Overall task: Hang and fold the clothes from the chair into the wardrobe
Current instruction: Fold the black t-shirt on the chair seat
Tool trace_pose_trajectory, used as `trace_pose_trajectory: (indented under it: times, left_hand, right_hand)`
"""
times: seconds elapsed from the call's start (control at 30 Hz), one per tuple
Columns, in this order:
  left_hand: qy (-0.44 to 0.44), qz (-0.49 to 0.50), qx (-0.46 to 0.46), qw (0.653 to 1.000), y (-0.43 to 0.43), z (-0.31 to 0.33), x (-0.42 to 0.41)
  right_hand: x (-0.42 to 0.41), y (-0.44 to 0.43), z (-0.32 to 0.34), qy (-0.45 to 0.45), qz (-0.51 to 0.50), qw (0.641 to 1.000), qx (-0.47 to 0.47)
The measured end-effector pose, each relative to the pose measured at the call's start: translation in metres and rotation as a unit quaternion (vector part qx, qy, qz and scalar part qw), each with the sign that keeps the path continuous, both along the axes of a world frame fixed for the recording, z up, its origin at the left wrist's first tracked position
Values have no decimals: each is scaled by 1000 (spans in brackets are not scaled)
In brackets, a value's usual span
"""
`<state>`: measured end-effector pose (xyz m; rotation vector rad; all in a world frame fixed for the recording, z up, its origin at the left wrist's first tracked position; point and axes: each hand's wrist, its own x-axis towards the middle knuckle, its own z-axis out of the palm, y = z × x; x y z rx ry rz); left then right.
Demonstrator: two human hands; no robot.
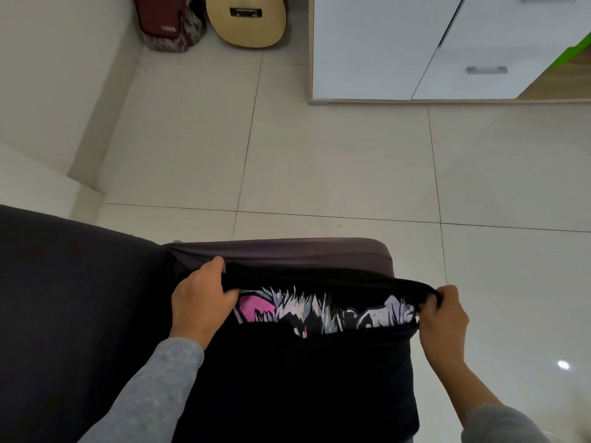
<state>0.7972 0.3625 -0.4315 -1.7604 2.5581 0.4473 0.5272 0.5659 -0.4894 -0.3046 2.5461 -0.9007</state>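
you're looking down on a pale tiled floor [319, 171] with thin dark grout lines and a glare spot low on the right. at the top right stands the wardrobe [377, 49], with white fronts, a wood-coloured edge along the base, grey metal handles and a strip of green at the far right. in the top left corner a guitar [246, 20] leans upright with its light wooden body on the floor, and just beside it sits a dark red bag [163, 24] on a patterned bundle.

the dark chair [64, 298] fills the lower left. its grey-purple padded edge [287, 251] runs left to right just beyond your hands. the black shirt [287, 378] lies on the chair in front of you, well apart from the wardrobe. its top edge is doubled over into a black roll that stretches straight across from one hand to the other, so its long axis runs left to right, parallel with the padded edge. below that roll a band of print [319, 310] shows in white, grey and pink, also running left to right. the rest of the cloth falls plain black toward you.

your left hand [198, 298] grips the left end of the roll, thumb on top and fingers curled under. your right hand [443, 314] pinches the right end, fingers bunched round the cloth, out past the chair's right side above the floor. both grey sleeves [153, 388] come in from the bottom.
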Motion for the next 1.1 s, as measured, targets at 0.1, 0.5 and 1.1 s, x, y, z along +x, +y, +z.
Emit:
trace_pose_trajectory:
  times: [0.1, 0.5, 1.1]
  left_hand:
    - [31, 1, -2, 1000, 28, 5, 20]
    - [-54, -108, -59, 991, 133, -30, 102]
    - [83, -19, -28, 996, 129, -4, 141]
  right_hand:
    - [9, 12, 6, 7, -34, 998, -46]
    - [55, 94, 1, -83, 31, 996, 14]
    - [224, 10, 33, -4, 430, 896, -105]
